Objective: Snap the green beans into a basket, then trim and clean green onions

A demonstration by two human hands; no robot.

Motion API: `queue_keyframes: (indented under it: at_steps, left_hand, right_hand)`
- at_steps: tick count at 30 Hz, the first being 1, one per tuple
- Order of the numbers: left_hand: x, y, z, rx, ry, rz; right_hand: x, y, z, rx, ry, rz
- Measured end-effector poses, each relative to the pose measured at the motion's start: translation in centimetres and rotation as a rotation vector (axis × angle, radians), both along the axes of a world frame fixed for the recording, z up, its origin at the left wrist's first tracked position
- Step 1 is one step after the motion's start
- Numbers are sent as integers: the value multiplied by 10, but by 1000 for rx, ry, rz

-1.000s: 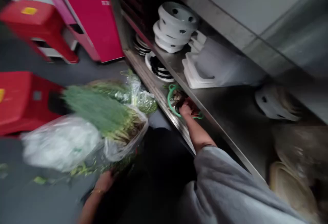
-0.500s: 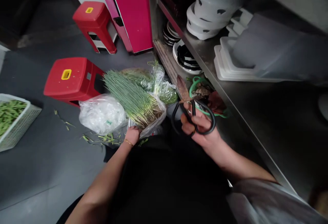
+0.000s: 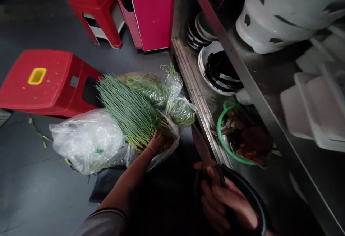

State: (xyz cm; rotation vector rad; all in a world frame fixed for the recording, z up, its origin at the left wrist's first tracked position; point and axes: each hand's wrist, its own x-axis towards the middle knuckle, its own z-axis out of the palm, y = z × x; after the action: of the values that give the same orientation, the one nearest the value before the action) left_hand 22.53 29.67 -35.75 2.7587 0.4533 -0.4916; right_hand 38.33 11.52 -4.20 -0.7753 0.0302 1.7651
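Note:
A thick bundle of thin scallions (image 3: 129,108) lies slantwise in an opened clear plastic bag (image 3: 175,131), green tops toward the upper left, brownish root ends toward me. My left hand (image 3: 156,142) is on the pale lower stalks, its fingers curled in among them and the fingertips partly hidden. Off to the right, my right hand (image 3: 226,200) grips large scissors (image 3: 202,148) by their black loop handles. The rusty blades look closed and point up and away, apart from the scallions.
A filled clear bag (image 3: 86,139) lies left of the scallions, and bagged greens (image 3: 151,86) lie behind. Red stools (image 3: 54,81) stand at left. At right are a metal shelf (image 3: 250,77), a green-rimmed basket (image 3: 219,128), stacked plates (image 3: 225,70) and white containers (image 3: 285,16).
My left hand has moved from the bag's near edge up onto the scallion stalks. My right hand with the scissors is lower and closer to me. The view has shifted nearer the floor.

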Motion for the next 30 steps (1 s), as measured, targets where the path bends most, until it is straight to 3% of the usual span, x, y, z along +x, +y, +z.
queue_keyframes:
  at_steps: [3,6,9,13,19,22,26,28,30]
  left_hand:
    - [4,5,7,15,44,-24]
    - [6,12,36,33,-11,-23]
    - [-3,24,84,95,-146,63]
    - [-31,49,157,145,-316,333]
    - [-88,76,260,-131,-859,793]
    - [-109,64,322,-308,-1150,1034]
    - [-141,25,394,-365,-1567,1056]
    - [-164,-1,411,-384,-1657,1075]
    - [-190,-28,410,-470,-1654,1145]
  right_hand:
    - [9,0,1,-91,-31,27]
    - [15,-1,4,-88,-55,26]
    - [15,-5,7,-16,-32,11]
    - [13,-11,10,73,1,-38]
    - [8,-11,12,116,-7,-70]
    - [-1,-9,11,169,-61,-16]
    - [-22,-15,10,323,-332,133]
    - [-34,-21,8,428,-573,202]
    - [-45,-25,4,513,-806,284]
